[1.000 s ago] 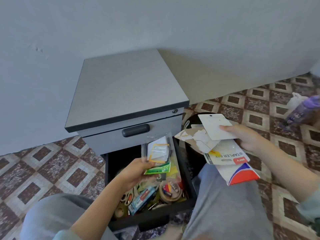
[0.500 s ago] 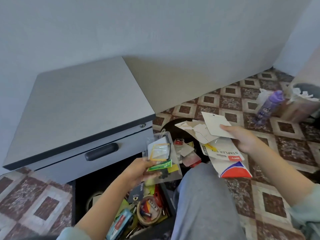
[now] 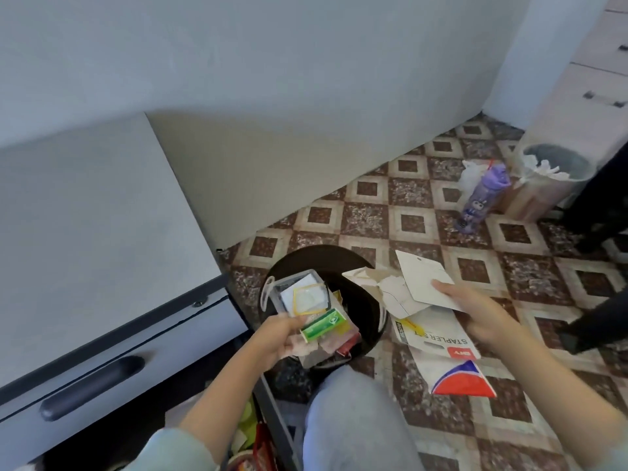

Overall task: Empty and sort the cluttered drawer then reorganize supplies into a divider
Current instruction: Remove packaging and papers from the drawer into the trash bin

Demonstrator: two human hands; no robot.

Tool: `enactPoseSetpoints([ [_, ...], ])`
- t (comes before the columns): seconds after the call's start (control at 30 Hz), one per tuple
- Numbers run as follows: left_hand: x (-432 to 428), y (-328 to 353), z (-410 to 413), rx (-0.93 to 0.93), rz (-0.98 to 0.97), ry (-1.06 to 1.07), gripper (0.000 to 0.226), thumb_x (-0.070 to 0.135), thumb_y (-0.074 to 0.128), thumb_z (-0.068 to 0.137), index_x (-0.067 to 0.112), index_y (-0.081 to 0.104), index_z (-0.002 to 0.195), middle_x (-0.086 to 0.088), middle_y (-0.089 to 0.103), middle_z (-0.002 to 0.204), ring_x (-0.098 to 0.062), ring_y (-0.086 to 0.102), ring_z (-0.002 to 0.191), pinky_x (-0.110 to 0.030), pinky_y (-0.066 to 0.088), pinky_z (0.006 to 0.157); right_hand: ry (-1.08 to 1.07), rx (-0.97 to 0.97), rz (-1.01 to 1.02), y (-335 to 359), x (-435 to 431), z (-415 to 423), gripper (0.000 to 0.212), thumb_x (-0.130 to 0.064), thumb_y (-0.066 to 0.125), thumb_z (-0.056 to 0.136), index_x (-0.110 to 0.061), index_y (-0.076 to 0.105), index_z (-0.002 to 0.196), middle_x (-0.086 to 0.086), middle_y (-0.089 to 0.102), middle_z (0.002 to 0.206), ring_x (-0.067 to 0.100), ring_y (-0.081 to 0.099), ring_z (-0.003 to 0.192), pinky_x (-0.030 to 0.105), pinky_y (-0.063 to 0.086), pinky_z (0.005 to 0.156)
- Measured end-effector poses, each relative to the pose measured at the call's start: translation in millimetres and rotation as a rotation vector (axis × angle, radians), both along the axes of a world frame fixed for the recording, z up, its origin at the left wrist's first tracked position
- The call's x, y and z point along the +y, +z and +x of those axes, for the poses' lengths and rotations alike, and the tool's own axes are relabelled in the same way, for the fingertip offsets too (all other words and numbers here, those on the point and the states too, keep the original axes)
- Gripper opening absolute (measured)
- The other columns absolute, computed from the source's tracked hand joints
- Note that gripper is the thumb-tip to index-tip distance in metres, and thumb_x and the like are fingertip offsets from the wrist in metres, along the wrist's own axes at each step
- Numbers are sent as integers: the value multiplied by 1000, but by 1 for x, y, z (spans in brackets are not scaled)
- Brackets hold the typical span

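Observation:
My left hand [image 3: 278, 338] grips a bundle of small packets [image 3: 306, 305]: a clear plastic pack with a yellow-edged card and a green-and-white box. It holds them over a round black bin [image 3: 326, 258] on the floor, which has scraps inside. My right hand [image 3: 475, 311] holds a stack of torn card packaging [image 3: 424, 283], with a white "STAPLER SET" card and a red-and-blue printed piece [image 3: 458, 379] hanging below. The open drawer [image 3: 272, 402] shows only at the bottom edge, with yellow and red items inside.
The grey cabinet [image 3: 85, 232] with a dark handle [image 3: 91, 389] fills the left. My knee [image 3: 356, 419] is between the drawer and the tiled floor. A purple bottle [image 3: 482, 198] and a lined waste basket [image 3: 550, 178] stand at the far right.
The view has swung right, away from the drawer. My left hand has carried its packets rightward from above the drawer to above the black bin. The right hand keeps its card stack.

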State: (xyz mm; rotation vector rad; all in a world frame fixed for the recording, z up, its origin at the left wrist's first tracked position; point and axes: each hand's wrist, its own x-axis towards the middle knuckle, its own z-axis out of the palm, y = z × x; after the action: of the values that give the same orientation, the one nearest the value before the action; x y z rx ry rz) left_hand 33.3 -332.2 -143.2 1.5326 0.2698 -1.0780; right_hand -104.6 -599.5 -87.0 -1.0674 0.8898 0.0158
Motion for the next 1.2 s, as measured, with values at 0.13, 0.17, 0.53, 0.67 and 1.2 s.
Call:
enactPoseSetpoints([
  [0.13, -17, -7, 6, 7, -31, -19, 21, 18, 46, 98, 12, 53, 118, -6, 60, 111, -19, 63, 85, -24, 53, 62, -27, 13, 35, -14, -9, 2, 20, -15, 53, 93, -10, 57, 112, 9, 72, 78, 22, 68, 66, 30, 56, 51],
  [0.17, -18, -9, 6, -4, -12, -59, 24, 21, 46, 99, 16, 50, 122, -5, 56, 119, -21, 62, 92, -26, 53, 67, -25, 10, 44, -16, -10, 2, 18, -15, 53, 93, -11, 58, 110, 9, 73, 77, 22, 68, 66, 31, 57, 52],
  [0.53, 14, -21, -3, -8, 129, -149, 52, 26, 60, 91, 22, 43, 139, 4, 58, 121, -18, 65, 99, -31, 53, 83, -62, 90, 23, -51, 16, 28, 10, -13, 54, 93, -6, 59, 97, 12, 64, 93, 25, 60, 81, 37, 47, 67],
  [0.67, 35, -15, -6, -15, 121, -114, 43, 25, 55, 94, 21, 45, 136, 5, 64, 114, -19, 67, 96, -32, 54, 83, -81, 87, 44, -61, 36, 49, 6, -13, 55, 93, -9, 59, 95, 11, 64, 93, 24, 60, 81, 38, 48, 66],
  [1.2, 76, -10, -10, 15, 44, 5, 31, 28, 52, 94, 19, 52, 124, -5, 68, 110, -25, 66, 99, -35, 53, 83, 68, 296, -233, -85, 82, 96, 58, -40, 65, 86, 1, 52, 126, 19, 56, 125, 36, 59, 105, 43, 53, 78],
])
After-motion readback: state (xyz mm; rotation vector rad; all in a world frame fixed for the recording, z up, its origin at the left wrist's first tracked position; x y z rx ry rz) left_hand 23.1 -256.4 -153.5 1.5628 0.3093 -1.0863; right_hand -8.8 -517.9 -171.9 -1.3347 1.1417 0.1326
